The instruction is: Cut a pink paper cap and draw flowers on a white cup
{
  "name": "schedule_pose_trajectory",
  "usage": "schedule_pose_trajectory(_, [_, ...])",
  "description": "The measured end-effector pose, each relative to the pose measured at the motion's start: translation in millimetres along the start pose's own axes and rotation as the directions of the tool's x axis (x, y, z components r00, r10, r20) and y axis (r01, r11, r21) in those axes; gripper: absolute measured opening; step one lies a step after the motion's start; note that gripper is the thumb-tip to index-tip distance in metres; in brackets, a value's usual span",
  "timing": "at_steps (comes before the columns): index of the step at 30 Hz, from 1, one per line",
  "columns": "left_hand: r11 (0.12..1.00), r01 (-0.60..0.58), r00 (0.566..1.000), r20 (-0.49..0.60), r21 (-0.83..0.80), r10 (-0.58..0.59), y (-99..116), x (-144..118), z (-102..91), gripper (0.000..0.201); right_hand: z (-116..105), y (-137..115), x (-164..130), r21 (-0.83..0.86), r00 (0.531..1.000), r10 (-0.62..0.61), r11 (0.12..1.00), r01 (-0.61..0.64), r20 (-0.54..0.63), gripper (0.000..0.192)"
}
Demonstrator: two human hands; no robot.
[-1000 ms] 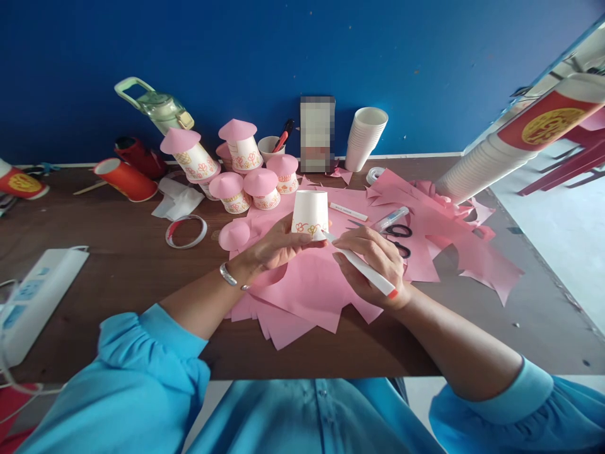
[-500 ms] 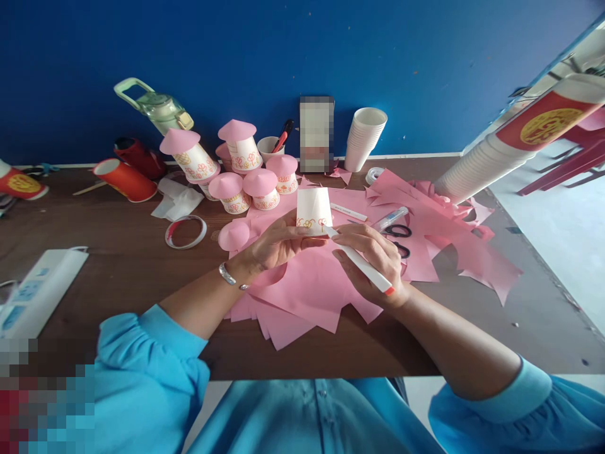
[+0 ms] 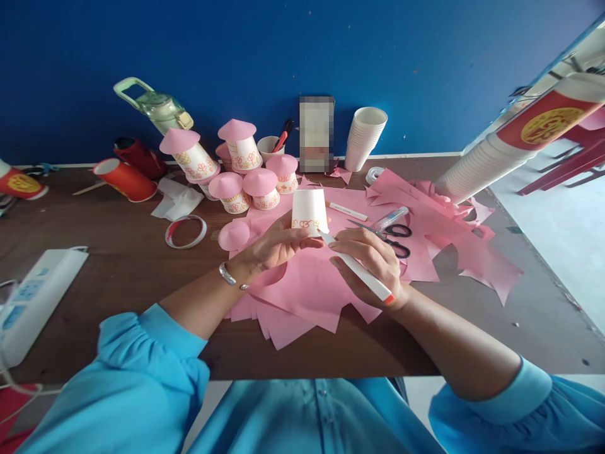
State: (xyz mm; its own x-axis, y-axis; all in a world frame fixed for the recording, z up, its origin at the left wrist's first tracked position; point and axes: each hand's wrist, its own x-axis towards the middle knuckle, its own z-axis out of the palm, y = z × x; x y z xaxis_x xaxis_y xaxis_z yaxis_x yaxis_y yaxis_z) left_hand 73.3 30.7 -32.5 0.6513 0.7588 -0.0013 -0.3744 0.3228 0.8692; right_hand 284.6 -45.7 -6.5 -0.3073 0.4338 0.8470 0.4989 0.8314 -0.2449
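Note:
My left hand (image 3: 276, 244) grips a white paper cup (image 3: 309, 207), upside down with its rim toward me. Orange and red curly lines run along the cup near that rim. A white marker (image 3: 362, 272) with a red-orange end is held in my right hand (image 3: 378, 255), its tip at the cup's lower right edge. Beneath both hands lie sheets of pink paper (image 3: 302, 290). A second white marker (image 3: 347, 210) and black-handled scissors (image 3: 397, 241) rest on the paper to the right of the cup.
Decorated cups with pink cone roofs (image 3: 236, 131) stand behind my left hand. A tape roll (image 3: 186, 232) and a power strip (image 3: 42, 302) lie left. Stacked white cups (image 3: 363, 142) stand at the back, near a phone-like device (image 3: 316, 135). A longer cup stack (image 3: 501, 157) leans at right.
The cup has shifted slightly left and turned in my left hand, showing a different part of its pattern. The marker tip has moved slightly left and down, uncovering more of the scissors.

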Motion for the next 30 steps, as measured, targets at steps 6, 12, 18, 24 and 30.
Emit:
schedule_pose_trajectory(6, [0.999,0.006,1.000,0.029,-0.042,-0.005,0.1,-0.3,-2.2,0.049,-1.9,1.0,2.3,-0.017,1.000,0.010,1.000,-0.010,0.000,0.035])
schedule_pose_trajectory(12, [0.995,0.005,0.999,0.040,-0.100,-0.001,1.1,-0.7,0.0,0.050,-2.2,-0.1,3.2,-0.029,0.999,0.033,0.999,-0.032,0.014,0.034])
schedule_pose_trajectory(18, [0.994,0.028,0.999,0.033,-0.103,-0.024,5.3,-1.6,5.7,0.055,-1.9,-0.5,3.6,-0.019,0.999,0.031,0.999,-0.031,0.025,0.035])
schedule_pose_trajectory(24, [0.995,0.045,0.998,0.041,-0.090,-0.041,2.7,-1.3,1.9,0.055,-1.5,0.0,2.7,-0.015,0.999,0.034,0.999,-0.034,0.042,0.034])
schedule_pose_trajectory(30, [0.993,0.044,0.998,0.055,-0.108,-0.038,3.3,-1.4,2.4,0.051,-1.6,-0.2,3.4,-0.017,0.998,0.037,0.999,-0.036,0.050,0.031])
